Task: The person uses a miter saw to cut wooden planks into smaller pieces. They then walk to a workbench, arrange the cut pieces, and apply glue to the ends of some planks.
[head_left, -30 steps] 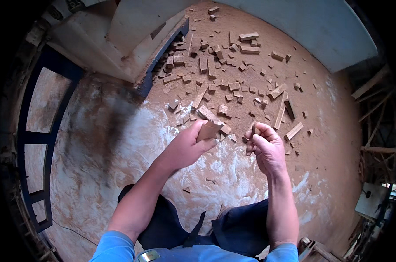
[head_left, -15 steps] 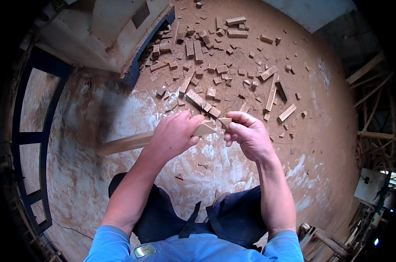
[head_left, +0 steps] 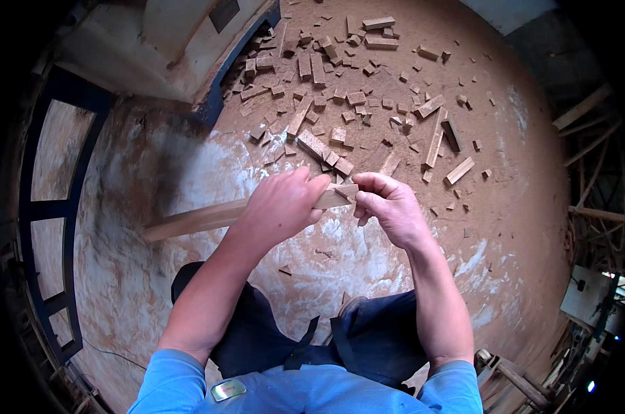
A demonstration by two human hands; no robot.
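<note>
Long pale wooden strip (head_left: 209,216), axis running left to right above the floor, gripped near its right end by the left hand (head_left: 281,205); right hand (head_left: 388,207) pinches that tip.

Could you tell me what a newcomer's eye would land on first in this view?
First, the two bare hands meeting at the centre: the left hand grips a long pale wooden strip that runs off to the left, and the right hand pinches its near end. Beyond them, a scatter of small wooden offcuts litters the dusty brown floor.
</note>
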